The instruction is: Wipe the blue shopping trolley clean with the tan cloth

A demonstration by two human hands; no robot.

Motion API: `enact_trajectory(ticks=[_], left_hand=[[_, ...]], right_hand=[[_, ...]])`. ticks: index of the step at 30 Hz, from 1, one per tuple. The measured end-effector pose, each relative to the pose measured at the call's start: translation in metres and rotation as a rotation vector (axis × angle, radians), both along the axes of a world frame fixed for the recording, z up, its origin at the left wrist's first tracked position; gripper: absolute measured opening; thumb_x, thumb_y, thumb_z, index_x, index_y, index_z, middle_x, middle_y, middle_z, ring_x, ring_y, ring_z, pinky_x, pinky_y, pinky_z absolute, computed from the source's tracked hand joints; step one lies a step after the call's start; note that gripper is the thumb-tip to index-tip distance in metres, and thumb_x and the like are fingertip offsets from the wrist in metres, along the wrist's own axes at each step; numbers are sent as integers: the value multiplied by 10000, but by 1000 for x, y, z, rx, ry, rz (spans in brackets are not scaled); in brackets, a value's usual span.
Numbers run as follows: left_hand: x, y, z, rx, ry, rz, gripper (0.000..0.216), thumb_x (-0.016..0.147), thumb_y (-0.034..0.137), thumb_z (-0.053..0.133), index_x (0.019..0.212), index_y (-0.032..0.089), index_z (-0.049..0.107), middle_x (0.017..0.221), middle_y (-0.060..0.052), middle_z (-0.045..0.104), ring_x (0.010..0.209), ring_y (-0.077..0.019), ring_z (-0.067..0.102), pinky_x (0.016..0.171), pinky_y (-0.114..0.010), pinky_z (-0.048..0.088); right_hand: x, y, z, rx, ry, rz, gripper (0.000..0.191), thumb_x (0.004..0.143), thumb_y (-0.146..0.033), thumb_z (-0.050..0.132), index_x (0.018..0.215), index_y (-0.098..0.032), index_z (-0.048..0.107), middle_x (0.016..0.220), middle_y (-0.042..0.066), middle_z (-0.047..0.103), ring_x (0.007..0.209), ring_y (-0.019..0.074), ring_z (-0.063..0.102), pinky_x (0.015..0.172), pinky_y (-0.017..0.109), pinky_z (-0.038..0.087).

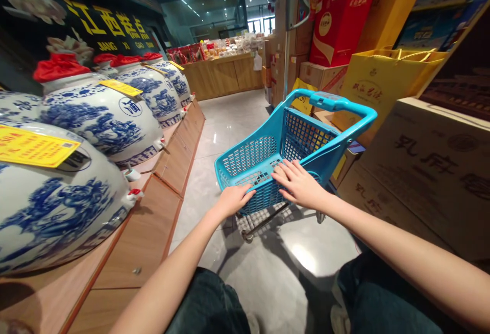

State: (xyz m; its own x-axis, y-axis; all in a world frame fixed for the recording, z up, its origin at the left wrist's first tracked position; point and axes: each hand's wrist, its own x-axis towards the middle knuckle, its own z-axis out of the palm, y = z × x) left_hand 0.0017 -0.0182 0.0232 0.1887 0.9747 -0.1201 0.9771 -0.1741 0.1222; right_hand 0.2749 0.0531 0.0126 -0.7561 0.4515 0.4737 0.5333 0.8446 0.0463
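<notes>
A turquoise plastic shopping basket on wheels (252, 158) stands on the grey tiled floor in front of me, tilted, its handle (337, 104) raised toward the right. My left hand (234, 199) grips the near rim of the basket with fingers curled over it. Flat on the near rim and mesh wall rests my right hand (298, 181), its fingers spread. The basket looks empty inside. My knees in dark trousers show at the bottom.
Large blue-and-white ceramic jars (99, 114) with red cloth tops and yellow tags line a wooden counter (153, 232) on the left. Cardboard boxes (424, 171), a yellow bag (378, 79) and a red bag (340, 23) stack up on the right. The aisle runs ahead to a wooden display (222, 74).
</notes>
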Motion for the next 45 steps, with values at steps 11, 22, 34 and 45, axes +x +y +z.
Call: enact_trajectory(ticks=[11,22,34,45], left_hand=[[2,0,3,-19,32,-17,436,1077,492,329,1179,249,677,1068,-74,796,1005,-259,747,829,-301,518],[3,5,9,32,-32,-65,574,1083,525,259,987,241,749,968,-54,801,949,-240,746,799,-282,504],[5,9,9,80,34,-95,538,1082,504,299,954,241,750,972,-47,802,933,-227,743,777,-279,505],[10,11,9,101,-30,-100,513,1086,472,323,894,230,732,933,-39,797,900,-204,729,765,-264,480]], right_hand=[[39,28,22,-57,84,-229,354,1039,-286,437,1239,-184,710,1291,134,722,1367,351,557,1217,597,337],[13,8,10,-49,15,-86,542,1059,-426,431,1494,-119,533,1456,172,632,1407,312,544,1215,512,384],[11,-6,4,-102,8,31,671,1021,-488,510,1591,-150,405,1583,151,513,1537,381,360,1220,571,376],[5,-7,1,-2,-2,-91,544,1021,-421,516,1453,-99,591,1436,246,602,1443,417,469,1197,576,383]])
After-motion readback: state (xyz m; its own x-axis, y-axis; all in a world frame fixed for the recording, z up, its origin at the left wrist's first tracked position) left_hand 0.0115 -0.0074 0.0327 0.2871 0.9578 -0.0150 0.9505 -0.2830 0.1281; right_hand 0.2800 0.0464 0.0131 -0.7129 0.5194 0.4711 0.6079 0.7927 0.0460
